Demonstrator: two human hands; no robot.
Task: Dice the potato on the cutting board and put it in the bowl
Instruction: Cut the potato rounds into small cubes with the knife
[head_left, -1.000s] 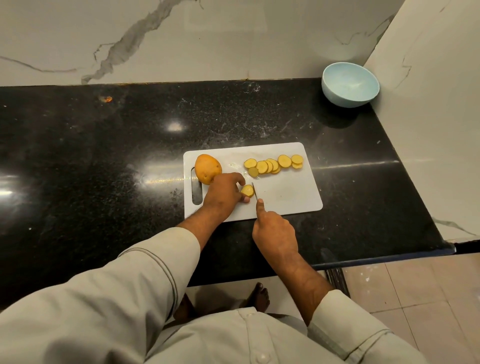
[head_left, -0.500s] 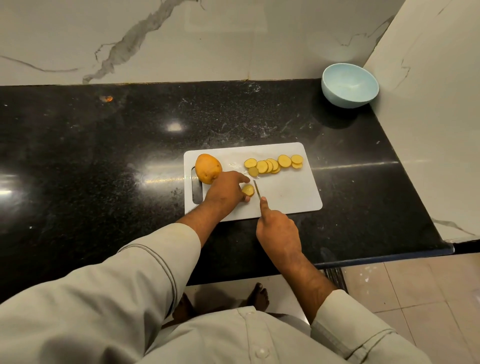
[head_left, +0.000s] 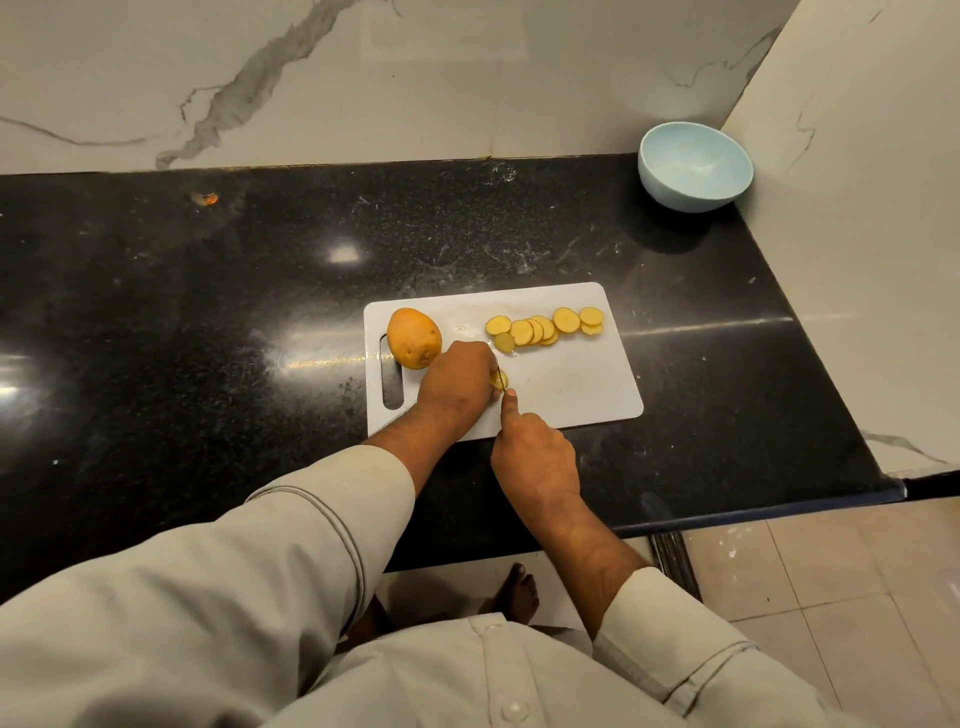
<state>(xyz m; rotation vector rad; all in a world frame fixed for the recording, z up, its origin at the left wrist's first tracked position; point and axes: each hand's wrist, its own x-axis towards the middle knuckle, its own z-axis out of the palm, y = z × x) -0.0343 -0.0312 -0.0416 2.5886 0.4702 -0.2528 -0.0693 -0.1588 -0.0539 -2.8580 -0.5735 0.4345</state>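
A white cutting board (head_left: 571, 384) lies on the black counter. On its left end sits a whole orange-skinned potato (head_left: 414, 338). A row of several yellow potato slices (head_left: 543, 328) runs along the board's far side. My left hand (head_left: 457, 382) holds down a small potato piece (head_left: 501, 381), mostly hidden under its fingers. My right hand (head_left: 535, 457) grips a knife (head_left: 499, 378), index finger along the spine; the thin blade cuts into that piece right beside my left fingers. A pale blue bowl (head_left: 695, 166) stands in the far right corner.
Marble walls close the back and right sides of the black counter (head_left: 208, 312). The counter's front edge runs below the board, with tiled floor (head_left: 831, 597) and a bare foot beneath. A small orange scrap (head_left: 210, 198) lies at the far left.
The knife blade has shifted left from beside the potato piece into it, close against my left fingers. My left hand now covers more of the piece.
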